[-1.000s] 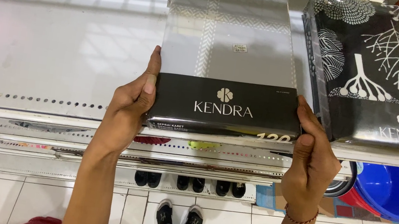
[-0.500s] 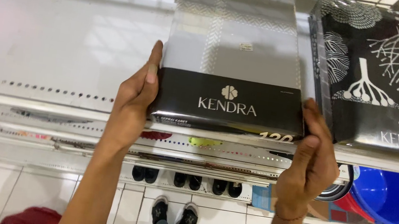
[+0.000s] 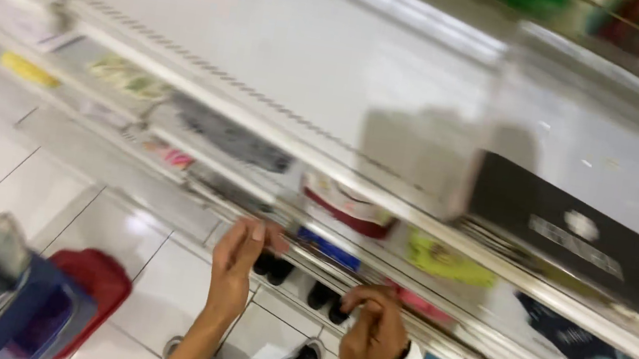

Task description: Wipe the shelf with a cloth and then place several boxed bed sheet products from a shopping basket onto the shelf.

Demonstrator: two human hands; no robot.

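Boxed package [image 3: 584,219] apparently shelved above both empty hands [image 3: 311,292].

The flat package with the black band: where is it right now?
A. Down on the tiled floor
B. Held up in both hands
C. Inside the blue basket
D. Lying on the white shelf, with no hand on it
D: the package lies on the white shelf, while the left hand and right hand are lower down, empty.
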